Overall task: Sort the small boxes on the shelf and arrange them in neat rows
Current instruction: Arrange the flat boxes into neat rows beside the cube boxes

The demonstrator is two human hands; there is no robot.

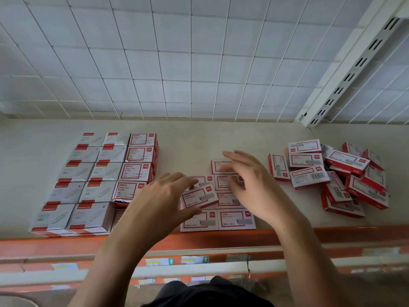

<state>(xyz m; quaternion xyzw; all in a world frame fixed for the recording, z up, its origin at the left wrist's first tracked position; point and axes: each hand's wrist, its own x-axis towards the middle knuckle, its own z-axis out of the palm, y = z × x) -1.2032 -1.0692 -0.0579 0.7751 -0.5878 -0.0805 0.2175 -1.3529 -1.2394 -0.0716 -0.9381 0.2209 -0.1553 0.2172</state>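
Note:
Small red-and-white staple boxes lie flat in two short rows (pixel 235 219) at the middle of the shelf. My left hand (pixel 163 198) holds one tilted staple box (pixel 199 197) by its left end, thumb under and fingers over, above the left row. Over the right row hovers my right hand (pixel 250 180), fingers spread and relaxed, holding nothing. It covers part of the boxes beneath. A loose heap of the same boxes (pixel 340 176) lies at the right.
Paper-clip boxes (pixel 93 185) stand in neat rows at the left, silver ones beside red ones (pixel 137 170). An orange rail (pixel 332 234) runs along the shelf's front edge. A wire grid (pixel 177 63) backs the shelf, with a slotted white upright (pixel 345 78) at the right.

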